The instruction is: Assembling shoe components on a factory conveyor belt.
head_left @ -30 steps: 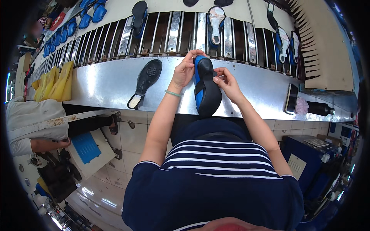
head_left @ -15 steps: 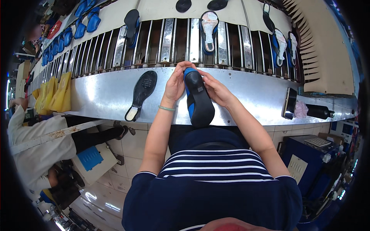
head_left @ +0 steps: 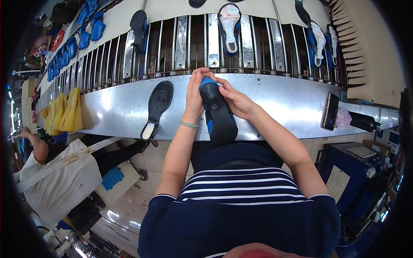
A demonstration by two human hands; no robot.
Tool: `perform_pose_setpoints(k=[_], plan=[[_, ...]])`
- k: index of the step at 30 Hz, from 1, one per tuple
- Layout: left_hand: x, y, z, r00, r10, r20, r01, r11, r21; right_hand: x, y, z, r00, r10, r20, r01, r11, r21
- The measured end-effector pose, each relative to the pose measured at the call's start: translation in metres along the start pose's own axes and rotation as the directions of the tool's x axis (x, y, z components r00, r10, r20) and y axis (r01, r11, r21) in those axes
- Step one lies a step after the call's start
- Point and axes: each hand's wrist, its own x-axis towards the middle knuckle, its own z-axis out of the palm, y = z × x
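A blue and black shoe [head_left: 221, 118] with a black sole and heel lies sole up between my hands, over the near edge of the metal ledge. My left hand [head_left: 195, 95] cups the far end from the left, fingers bent round its tip. From the right, my right hand [head_left: 238, 101] presses its fingers against the same end, thumb side along the heel. Left of my hands a loose black outsole [head_left: 160, 102] rests on the ledge, with a pale patch at its near end. The side of the shoe under my palms is hidden.
Beyond the metal ledge [head_left: 116, 109] runs a roller conveyor [head_left: 182, 43] carrying several sandals [head_left: 229, 26]. Yellow pieces [head_left: 73, 111] hang over the ledge at left. At right are a phone [head_left: 330, 112], a pink scrunchie [head_left: 343, 118] and a black bottle [head_left: 363, 122]. A co-worker [head_left: 64, 180] sits at left.
The shoe has tipped slightly between my hands, so more of its heel shows. The sandals on the conveyor sit a little differently in view, and my view has shifted. The co-worker's arm has risen.
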Motion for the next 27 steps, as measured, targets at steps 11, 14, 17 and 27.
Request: perform_pose_setpoints(k=[11,14,17,27], plan=[[0.001,-0.0008,0.0041,1.0,0.02,-0.014,-0.019,0.998,0.062,0.0006,0.0014,-0.0021,0.997,-0.072,-0.029,0.066,0.985,-0.157],[0.0008,-0.0016,0.006,1.0,0.024,-0.018,-0.023,0.998,0.053,-0.0008,-0.0012,-0.0004,0.995,-0.076,-0.058,0.062,0.974,-0.217],[0.0014,-0.0026,0.0052,1.0,0.018,-0.019,-0.017,0.999,0.047,-0.0011,-0.003,-0.0005,0.996,-0.073,-0.047,0.061,0.971,-0.23],[0.0011,-0.0035,0.0076,0.999,0.028,-0.031,-0.026,0.999,0.042,-0.0045,-0.0064,0.0075,0.993,-0.011,-0.121,-0.011,0.984,-0.18]])
